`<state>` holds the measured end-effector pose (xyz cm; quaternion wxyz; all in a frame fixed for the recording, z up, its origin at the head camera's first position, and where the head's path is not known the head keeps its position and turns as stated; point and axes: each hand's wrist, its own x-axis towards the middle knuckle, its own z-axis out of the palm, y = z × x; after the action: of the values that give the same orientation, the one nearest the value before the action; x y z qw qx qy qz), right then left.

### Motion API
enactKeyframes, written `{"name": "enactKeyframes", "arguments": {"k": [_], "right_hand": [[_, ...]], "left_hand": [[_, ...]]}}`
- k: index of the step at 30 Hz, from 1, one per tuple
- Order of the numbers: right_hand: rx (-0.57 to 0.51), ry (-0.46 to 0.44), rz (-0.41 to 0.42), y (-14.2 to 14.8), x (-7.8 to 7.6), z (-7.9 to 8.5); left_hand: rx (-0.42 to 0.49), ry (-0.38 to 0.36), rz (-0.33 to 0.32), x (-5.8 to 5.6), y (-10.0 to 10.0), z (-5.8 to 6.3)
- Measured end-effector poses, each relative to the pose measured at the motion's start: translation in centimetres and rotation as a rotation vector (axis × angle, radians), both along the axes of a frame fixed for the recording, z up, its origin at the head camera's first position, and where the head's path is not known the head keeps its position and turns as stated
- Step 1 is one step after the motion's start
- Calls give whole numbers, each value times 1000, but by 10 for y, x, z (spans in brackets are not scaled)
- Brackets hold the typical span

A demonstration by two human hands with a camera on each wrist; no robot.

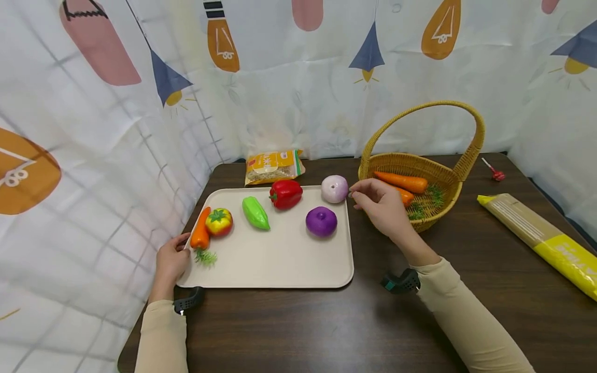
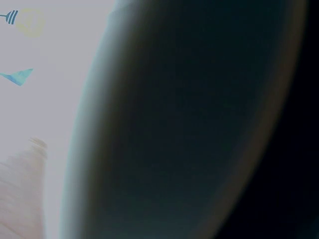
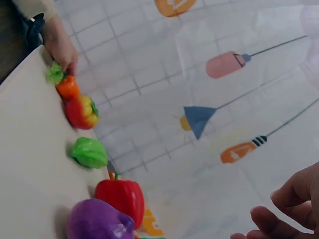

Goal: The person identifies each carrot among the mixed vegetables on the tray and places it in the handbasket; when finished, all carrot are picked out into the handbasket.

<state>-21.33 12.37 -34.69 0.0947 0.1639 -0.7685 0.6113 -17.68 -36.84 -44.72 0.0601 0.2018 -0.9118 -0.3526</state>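
A cream tray (image 1: pixel 280 264) lies on the dark table, bearing several toy vegetables. My left hand (image 1: pixel 172 261) grips its left edge, beside a carrot (image 1: pixel 200 230) and a red-yellow tomato (image 1: pixel 219 223). A green pepper (image 1: pixel 255 213), a red bell pepper (image 1: pixel 286 195), a round purple vegetable (image 1: pixel 321 221) and a pale purple onion (image 1: pixel 334 189) lie farther right. By the onion and the tray's right edge, my right hand (image 1: pixel 384 207) hovers with loosely bent fingers and nothing visible between them. The left wrist view is mostly dark and blurred.
A wicker basket (image 1: pixel 448 207) holding carrots (image 1: pixel 403 181) stands behind my right hand. Behind the tray lies a yellow food bag (image 1: pixel 274 167). A pack of noodles (image 1: pixel 536 235) and a lollipop (image 1: pixel 496 175) lie at the right. A patterned curtain (image 1: pixel 289 103) surrounds the table.
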Motion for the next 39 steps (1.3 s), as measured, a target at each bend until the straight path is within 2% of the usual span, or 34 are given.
{"name": "enactKeyframes", "arguments": {"k": [4, 9, 16, 25, 31, 36, 39], "right_hand": [[67, -14, 35, -19, 7, -6], [154, -3, 68, -36, 13, -17], [292, 31, 225, -62, 23, -32], [326, -1, 308, -92, 28, -38], [353, 14, 382, -126, 27, -39], [356, -49, 399, -157, 22, -49], [314, -108, 380, -175, 17, -60]], "left_hand": [[-2, -6, 14, 2, 0, 1], [4, 4, -6, -1, 2, 2], [11, -4, 2, -1, 1, 1], [11, -17, -5, -1, -1, 3], [-9, -14, 8, -1, -2, 2], [-9, -3, -9, -3, 0, 3], [-7, -2, -8, -4, 2, 3]]}}
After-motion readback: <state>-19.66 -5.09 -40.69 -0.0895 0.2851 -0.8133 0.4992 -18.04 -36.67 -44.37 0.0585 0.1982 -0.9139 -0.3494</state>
